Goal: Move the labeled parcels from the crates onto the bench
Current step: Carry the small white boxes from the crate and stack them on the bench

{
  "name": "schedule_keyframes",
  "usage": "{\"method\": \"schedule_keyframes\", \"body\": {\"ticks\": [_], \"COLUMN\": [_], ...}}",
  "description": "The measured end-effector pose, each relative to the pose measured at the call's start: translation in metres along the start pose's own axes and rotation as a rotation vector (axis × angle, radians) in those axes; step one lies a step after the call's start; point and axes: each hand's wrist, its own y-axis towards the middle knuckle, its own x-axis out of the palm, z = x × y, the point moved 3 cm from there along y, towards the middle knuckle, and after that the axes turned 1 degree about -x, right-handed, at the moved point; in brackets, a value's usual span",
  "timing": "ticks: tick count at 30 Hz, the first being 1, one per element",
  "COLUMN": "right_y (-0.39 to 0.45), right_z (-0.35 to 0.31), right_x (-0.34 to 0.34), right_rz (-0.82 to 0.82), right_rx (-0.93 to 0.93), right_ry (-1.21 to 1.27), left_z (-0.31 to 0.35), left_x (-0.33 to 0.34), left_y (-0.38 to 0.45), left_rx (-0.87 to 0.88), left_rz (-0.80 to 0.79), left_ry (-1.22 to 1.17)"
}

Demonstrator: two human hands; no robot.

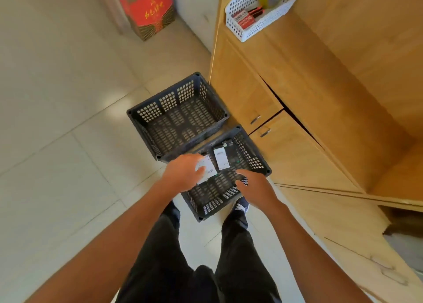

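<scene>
Two dark slotted crates stand on the tiled floor beside the wooden bench (pixel 332 57). The far crate (pixel 176 117) holds nothing that I can see. In the near crate (pixel 229 188) lies a dark parcel with a white label (pixel 221 158). My left hand (pixel 185 172) hangs over the near crate's left side and grips a second parcel with a white label (pixel 207 170). To the right, my right hand (pixel 254 188) hovers over the same crate with its fingers loosely spread and holds nothing.
A white plastic basket (pixel 258 25) with a tape roll and small items sits on the bench top. A red gift bag (pixel 148 9) stands on the floor at the back. Cabinet doors with metal handles (pixel 255 119) face the crates. My legs and shoes stand behind the near crate.
</scene>
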Motion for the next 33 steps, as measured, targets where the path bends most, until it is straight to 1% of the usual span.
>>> {"method": "schedule_keyframes", "body": {"ticks": [7, 11, 15, 18, 19, 22, 24, 27, 28, 30, 31, 33], "right_y": [0.051, 0.085, 0.127, 0.173, 0.182, 0.228, 0.265, 0.314, 0.328, 0.357, 0.370, 0.392], "right_z": [0.059, 0.078, 0.106, 0.145, 0.150, 0.182, 0.203, 0.228, 0.234, 0.243, 0.246, 0.250], "right_x": [0.031, 0.066, 0.115, 0.171, 0.178, 0.222, 0.250, 0.284, 0.296, 0.317, 0.330, 0.355], "right_rz": [-0.216, -0.262, -0.309, -0.386, -0.407, -0.454, -0.447, -0.413, -0.401, -0.392, -0.400, -0.418], "right_rx": [-0.097, -0.117, -0.125, -0.110, -0.112, -0.078, -0.064, -0.076, -0.089, -0.122, -0.154, -0.230], "right_ry": [-0.082, -0.086, -0.094, -0.148, -0.168, -0.195, -0.192, -0.188, -0.187, -0.212, -0.248, -0.354], "left_z": [-0.012, -0.030, -0.059, -0.085, -0.089, -0.120, -0.146, -0.179, -0.190, -0.207, -0.214, -0.224], "left_x": [0.106, 0.159, 0.214, 0.273, 0.281, 0.332, 0.364, 0.403, 0.416, 0.439, 0.451, 0.473], "left_y": [-0.004, 0.015, 0.052, 0.093, 0.102, 0.144, 0.177, 0.221, 0.233, 0.258, 0.269, 0.290], "left_rx": [-0.231, -0.321, -0.362, -0.313, -0.293, -0.290, -0.299, -0.323, -0.325, -0.285, -0.259, -0.233], "left_rz": [0.050, 0.051, 0.056, -0.036, -0.063, -0.141, -0.159, -0.144, -0.145, -0.168, -0.188, -0.234], "left_ry": [-0.140, -0.226, -0.278, -0.188, -0.165, -0.139, -0.143, -0.159, -0.126, 0.024, 0.107, 0.195]}}
